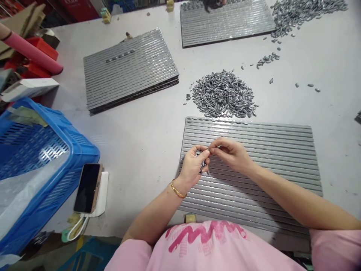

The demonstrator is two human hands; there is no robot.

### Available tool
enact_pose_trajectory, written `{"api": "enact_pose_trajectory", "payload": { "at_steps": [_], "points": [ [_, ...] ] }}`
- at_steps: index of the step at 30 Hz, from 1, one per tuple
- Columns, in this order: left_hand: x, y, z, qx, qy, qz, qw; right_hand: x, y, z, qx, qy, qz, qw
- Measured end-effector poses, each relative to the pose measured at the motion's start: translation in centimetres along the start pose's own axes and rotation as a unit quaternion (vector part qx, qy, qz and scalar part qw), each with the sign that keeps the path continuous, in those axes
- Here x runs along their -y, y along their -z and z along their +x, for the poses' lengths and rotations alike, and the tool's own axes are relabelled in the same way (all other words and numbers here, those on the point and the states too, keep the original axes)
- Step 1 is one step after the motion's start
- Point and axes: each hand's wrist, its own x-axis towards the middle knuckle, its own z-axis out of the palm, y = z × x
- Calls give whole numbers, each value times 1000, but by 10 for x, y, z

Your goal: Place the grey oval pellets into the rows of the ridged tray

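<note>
Cupped in my left hand (193, 165) is a clutch of small grey seed-shaped pieces (202, 165), and its fingers are curled round them. My right hand (232, 154) pinches at the left thumb and forefinger tips; what lies between its fingertips is too small to make out. Both hands are over the left part of a grey ribbed board (282, 150) close to my body. A few of the same pieces lie along the board's far edge. Just beyond that edge is a heap of grey pieces (222, 94).
A stack of ribbed boards (129, 71) lies far left. Another ribbed board (225, 22) is at the back, with part of a person's hand above it and a second heap (304, 15) beside it. A blue basket (87, 146) and a phone (88, 188) are at the left.
</note>
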Motion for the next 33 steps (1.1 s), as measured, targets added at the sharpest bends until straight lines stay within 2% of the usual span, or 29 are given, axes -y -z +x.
{"api": "enact_pose_trajectory", "payload": {
  "at_steps": [5, 9, 12, 15, 17, 19, 22, 24, 28, 33],
  "points": [
    [1, 0, 1, 14, 1, 4, 1000, -2, 4, -2, 0, 99, -103, 990],
    [-1, 0, 0, 18, 1, 24, 1000, -10, 5, -7, -10, 142, -192, 971],
    [-4, 0, 0, 21, 14, 37, 999, -12, 14, -9, -8, 164, -204, 965],
    [-6, 0, -1, 19, 36, 31, 999, -16, 44, -9, -34, 114, -183, 976],
    [-7, 1, -1, 11, 42, 22, 999, -25, 75, -7, -97, 34, -190, 976],
    [-6, 1, -1, 7, 43, 20, 999, -38, 107, -4, -153, -42, -219, 963],
    [-6, 0, -1, 5, 39, 28, 999, -54, 138, 2, -146, -75, -288, 943],
    [-6, -1, -1, -2, 36, 31, 999, -60, 145, 7, -129, -69, -310, 939],
    [-7, -3, -1, -2, 36, 38, 999, -61, 144, 13, -100, -54, -349, 930],
    [-5, 0, 0, 8, 32, 34, 999, -59, 144, 15, -99, -51, -369, 923]
  ]
}}
